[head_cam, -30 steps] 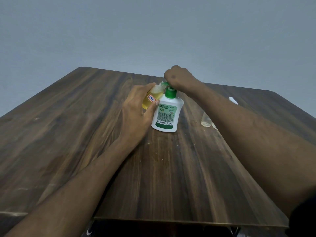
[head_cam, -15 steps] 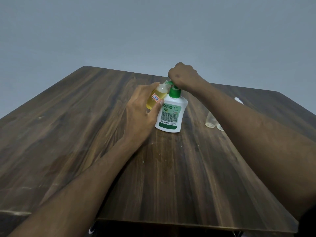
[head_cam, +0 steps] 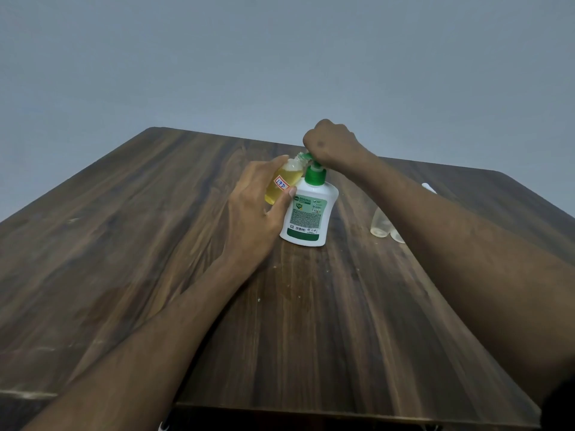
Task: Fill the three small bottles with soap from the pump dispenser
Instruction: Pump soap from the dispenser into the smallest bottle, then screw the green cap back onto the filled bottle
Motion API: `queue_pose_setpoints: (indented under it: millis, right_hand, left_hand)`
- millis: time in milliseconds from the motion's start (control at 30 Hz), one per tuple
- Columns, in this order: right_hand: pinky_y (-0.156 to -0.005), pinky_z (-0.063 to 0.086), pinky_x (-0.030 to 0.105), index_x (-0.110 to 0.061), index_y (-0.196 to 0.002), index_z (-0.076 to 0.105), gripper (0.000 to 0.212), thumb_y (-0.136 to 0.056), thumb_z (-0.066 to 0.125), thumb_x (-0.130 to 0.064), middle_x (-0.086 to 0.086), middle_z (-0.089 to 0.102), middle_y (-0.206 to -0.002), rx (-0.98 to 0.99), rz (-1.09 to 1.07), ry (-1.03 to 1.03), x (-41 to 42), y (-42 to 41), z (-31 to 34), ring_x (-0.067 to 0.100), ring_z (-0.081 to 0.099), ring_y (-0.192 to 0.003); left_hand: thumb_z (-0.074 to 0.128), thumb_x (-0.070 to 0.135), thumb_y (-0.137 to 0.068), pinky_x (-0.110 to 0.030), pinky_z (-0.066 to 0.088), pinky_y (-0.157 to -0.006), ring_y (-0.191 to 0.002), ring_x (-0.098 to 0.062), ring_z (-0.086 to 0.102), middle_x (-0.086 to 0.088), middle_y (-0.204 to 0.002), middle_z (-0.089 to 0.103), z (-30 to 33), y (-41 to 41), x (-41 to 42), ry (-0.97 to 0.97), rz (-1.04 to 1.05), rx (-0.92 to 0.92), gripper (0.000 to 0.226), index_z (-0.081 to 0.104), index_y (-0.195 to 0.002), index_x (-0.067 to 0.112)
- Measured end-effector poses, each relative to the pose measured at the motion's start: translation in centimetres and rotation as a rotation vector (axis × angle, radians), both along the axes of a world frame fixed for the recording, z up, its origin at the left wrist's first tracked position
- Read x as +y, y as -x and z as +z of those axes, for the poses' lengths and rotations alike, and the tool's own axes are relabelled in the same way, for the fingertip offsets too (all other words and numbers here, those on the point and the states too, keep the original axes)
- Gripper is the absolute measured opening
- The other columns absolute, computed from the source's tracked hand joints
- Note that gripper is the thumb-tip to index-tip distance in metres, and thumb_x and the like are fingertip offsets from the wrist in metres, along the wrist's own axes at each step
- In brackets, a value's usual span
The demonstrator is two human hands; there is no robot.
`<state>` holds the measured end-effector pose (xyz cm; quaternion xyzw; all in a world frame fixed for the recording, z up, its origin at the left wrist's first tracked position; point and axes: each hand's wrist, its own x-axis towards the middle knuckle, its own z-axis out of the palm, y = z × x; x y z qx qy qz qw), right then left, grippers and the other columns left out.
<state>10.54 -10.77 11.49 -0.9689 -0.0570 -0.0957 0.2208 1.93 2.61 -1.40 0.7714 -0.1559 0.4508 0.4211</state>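
Dark wood-grain table (head_cam: 130, 244) against a plain grey wall (head_cam: 280, 57): a person works at its far middle, both bare forearms reaching in from the near edge. One white pump dispenser (head_cam: 308, 213) with a green head stands upright on the table. The right hand (head_cam: 329, 143) sits on top of the pump, fingers curled down over the green head. The left hand (head_cam: 255, 209) grips one small bottle (head_cam: 284, 185) (yellow liquid inside, a white sticker with red handwriting on its side), tilted so its open mouth meets the green spout, just left of the dispenser and touching it; the thumb lies along the bottle's near side. Two more small clear bottles (head_cam: 380, 225) stand close together to the right of the dispenser, partly hidden behind the right forearm; their fill cannot be told. One small white object (head_cam: 428, 188) lies farther right, toward the far edge, too small to identify.
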Motion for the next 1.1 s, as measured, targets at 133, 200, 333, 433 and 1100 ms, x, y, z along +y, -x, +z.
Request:
queue_pose_setpoints:
  millis: [133, 200, 333, 433, 1100]
  right_hand:
    - [-0.072, 0.038, 0.035, -0.017, -0.075, 0.039, 0.014, -0.089, 0.042, -0.02, 0.002, 0.047, -0.08, 0.0, -0.002, 0.008, 0.1, -0.1, 0.2, 0.018, 0.044, -0.068]
    - [-0.077, 0.041, 0.037, -0.016, -0.079, 0.043, 0.007, -0.085, 0.043, -0.019, 0.003, 0.051, -0.082, -0.043, -0.004, 0.003, 0.1, -0.1, 0.7, 0.024, 0.049, -0.076]
    - [-0.084, 0.051, 0.042, -0.007, -0.099, 0.059, 0.035, -0.073, 0.041, -0.021, 0.008, 0.068, -0.098, -0.055, 0.028, -0.064, 0.1, -0.2, 0.8, 0.031, 0.061, -0.091]
    - [-0.085, 0.055, 0.042, -0.007, -0.097, 0.066, 0.044, -0.066, 0.038, -0.023, 0.008, 0.07, -0.096, -0.095, 0.033, -0.073, -0.3, -0.6, 0.8, 0.031, 0.065, -0.092]
    - [-0.074, 0.053, 0.042, -0.024, -0.093, 0.064, 0.012, -0.09, 0.056, -0.015, -0.008, 0.068, -0.084, -0.565, -0.161, -0.156, -23.6, 16.3, -7.3, 0.013, 0.062, -0.077]
  left_hand:
    - [0.076, 0.013, -0.1, -0.01, 0.046, -0.09, -0.11, -0.01, 0.064, -0.005, -0.126, 0.07, 0.0, 0.0, 0.0, -0.011, -0.004, -0.005, 0.04, 0.067, -0.139, 0.008]
    - [0.074, 0.013, -0.102, -0.008, 0.044, -0.09, -0.11, -0.01, 0.063, -0.005, -0.127, 0.07, 0.0, -0.1, 0.0, -0.013, 0.003, 0.0, 0.038, 0.066, -0.139, 0.007]
    - [0.069, 0.013, -0.104, -0.006, 0.04, -0.087, -0.105, -0.011, 0.063, -0.003, -0.123, 0.069, 0.0, 0.1, 0.0, -0.001, 0.017, 0.024, 0.032, 0.064, -0.135, 0.007]
    - [0.067, 0.015, -0.105, -0.007, 0.041, -0.085, -0.1, -0.01, 0.062, -0.002, -0.12, 0.069, 0.0, 0.3, 0.0, 0.03, 0.007, 0.041, 0.03, 0.063, -0.134, 0.007]
    - [0.069, 0.036, -0.1, -0.022, 0.05, -0.086, -0.096, -0.018, 0.064, -0.002, -0.118, 0.066, -0.3, 0.0, 1.3, 0.086, 0.011, 0.048, 0.032, 0.046, -0.118, 0.047]
